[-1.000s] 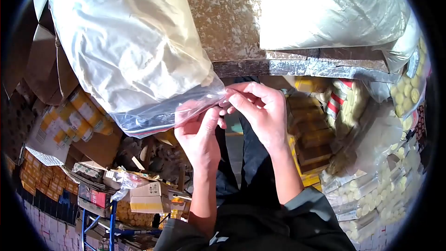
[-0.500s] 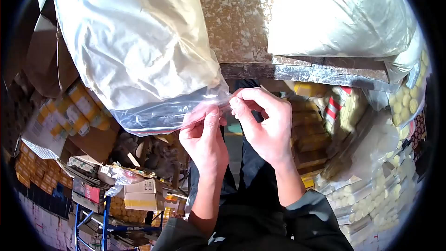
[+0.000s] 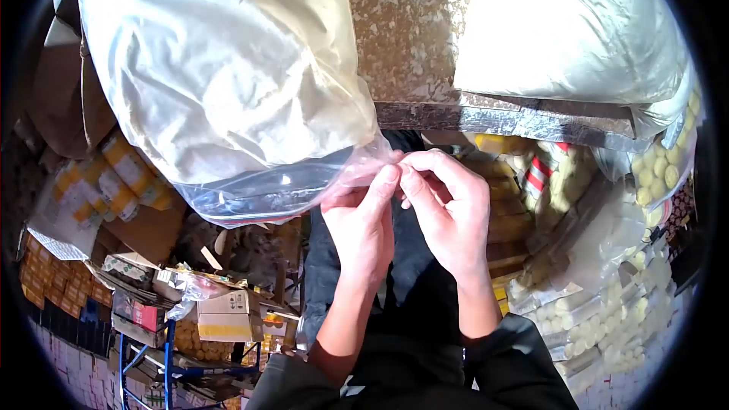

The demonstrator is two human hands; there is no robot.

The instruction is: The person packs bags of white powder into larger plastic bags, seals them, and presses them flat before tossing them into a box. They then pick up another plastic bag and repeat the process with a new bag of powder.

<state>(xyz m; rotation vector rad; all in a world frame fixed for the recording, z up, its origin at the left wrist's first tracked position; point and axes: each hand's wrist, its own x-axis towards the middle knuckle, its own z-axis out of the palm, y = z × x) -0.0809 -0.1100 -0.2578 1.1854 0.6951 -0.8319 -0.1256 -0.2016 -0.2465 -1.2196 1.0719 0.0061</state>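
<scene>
Plastic bag: your left hand and right hand pinch clear edge, close together; handling edge now, next move seems to call for light pinch.

Head camera, one, the feed I watch from afar: worn on the person's head, facing forward and steeply down. Field: wide, round, bowed toward a black surround. Centre, near: left hand, right hand, seen from above. Top, cropped: plastic bag, scuffed worktop. Bottom: dark sleeves.
</scene>
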